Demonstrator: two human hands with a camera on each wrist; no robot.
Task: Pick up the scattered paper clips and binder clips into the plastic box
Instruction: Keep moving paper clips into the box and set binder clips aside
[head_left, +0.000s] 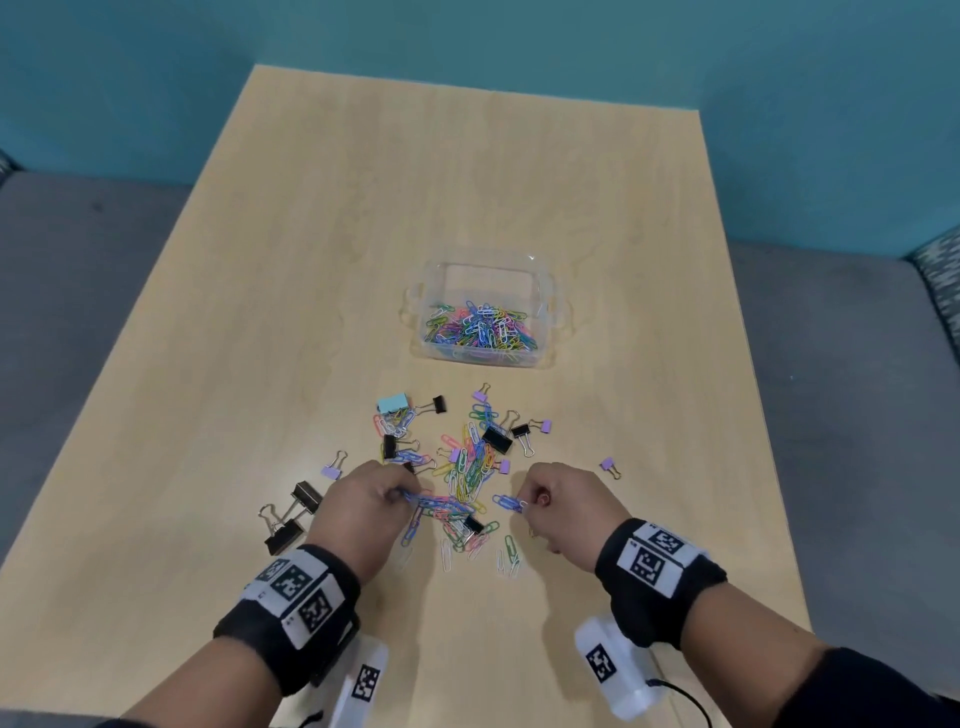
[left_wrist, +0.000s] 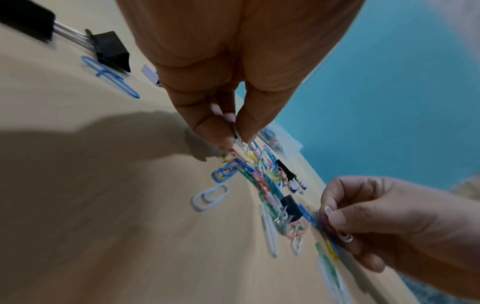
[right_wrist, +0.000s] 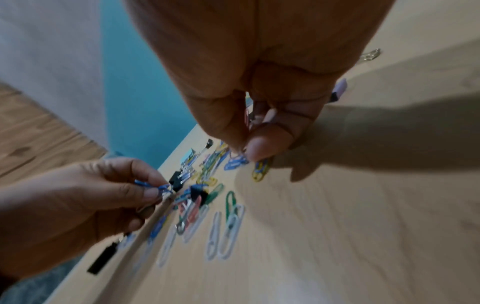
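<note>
A clear plastic box with many coloured paper clips inside stands at the table's middle. In front of it lies a scattered pile of paper clips mixed with black, purple and light-blue binder clips. My left hand pinches blue paper clips at the pile's near left; its thumb and finger also show in the left wrist view. My right hand pinches a blue paper clip at the near right, with more clips tucked in its curled fingers.
Two large black binder clips lie left of my left hand, with a purple one just beyond. Another purple binder clip sits right of my right hand. The wooden table ends at a teal wall behind.
</note>
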